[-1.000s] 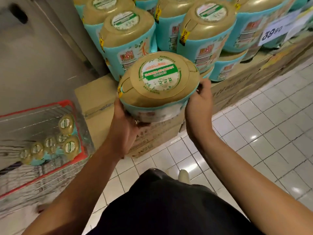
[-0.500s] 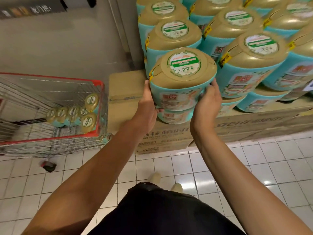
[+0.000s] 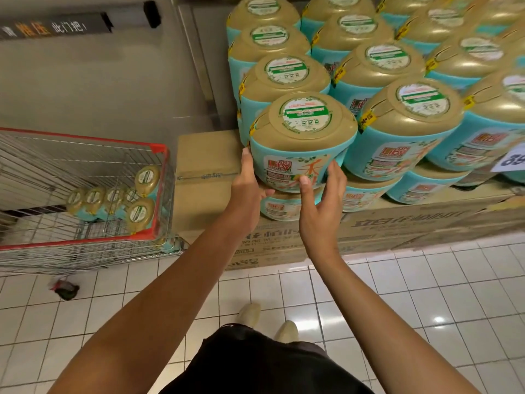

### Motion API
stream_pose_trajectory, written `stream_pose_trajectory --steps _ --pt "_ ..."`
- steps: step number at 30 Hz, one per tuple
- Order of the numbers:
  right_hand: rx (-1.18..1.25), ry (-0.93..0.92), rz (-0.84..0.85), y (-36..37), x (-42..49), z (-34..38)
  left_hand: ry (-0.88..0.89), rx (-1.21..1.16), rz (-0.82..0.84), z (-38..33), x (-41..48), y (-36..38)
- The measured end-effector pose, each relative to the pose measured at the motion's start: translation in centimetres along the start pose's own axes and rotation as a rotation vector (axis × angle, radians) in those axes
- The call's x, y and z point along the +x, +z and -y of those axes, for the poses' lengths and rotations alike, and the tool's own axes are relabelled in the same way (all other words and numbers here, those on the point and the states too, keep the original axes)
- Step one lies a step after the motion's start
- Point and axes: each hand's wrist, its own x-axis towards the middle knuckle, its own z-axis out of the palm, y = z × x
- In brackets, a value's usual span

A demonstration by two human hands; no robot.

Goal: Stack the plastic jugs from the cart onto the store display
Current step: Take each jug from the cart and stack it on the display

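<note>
Teal jug (image 3: 301,143) between left hand (image 3: 250,186) and right hand (image 3: 321,200), above lower display jug (image 3: 279,207)

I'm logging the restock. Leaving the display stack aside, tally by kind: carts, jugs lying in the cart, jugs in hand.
Cart: 1
Jugs in it: 6 showing
Held jug, gripped by left hand and right hand: 1
Total: 8

One jug (image 3: 301,143) held up, six more jugs (image 3: 113,196) in my one cart (image 3: 85,137), well over a dozen stacked jugs (image 3: 409,132) on the display (image 3: 412,220), some cropped.
</note>
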Motion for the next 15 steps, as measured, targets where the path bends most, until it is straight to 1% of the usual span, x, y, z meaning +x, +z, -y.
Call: stream_pose_trajectory --steps 3,7,13,15 --pt "-0.004 -0.044 0.029 -0.6 0.5 -0.4 0.012 -0.034 0.025 0.2 -0.3 -0.3" --pt "0.001 -0.055 0.073 -1.1 0.9 -0.8 0.044 -0.040 0.050 0.8 -1.0 -0.8" --pt "-0.004 -0.075 0.078 -1.2 0.9 -1.5 0.037 -0.030 0.060 1.2 -0.9 -1.3" --pt "0.014 -0.053 0.063 -1.4 0.4 -1.7 0.046 -0.014 0.065 1.4 -1.0 -1.7"
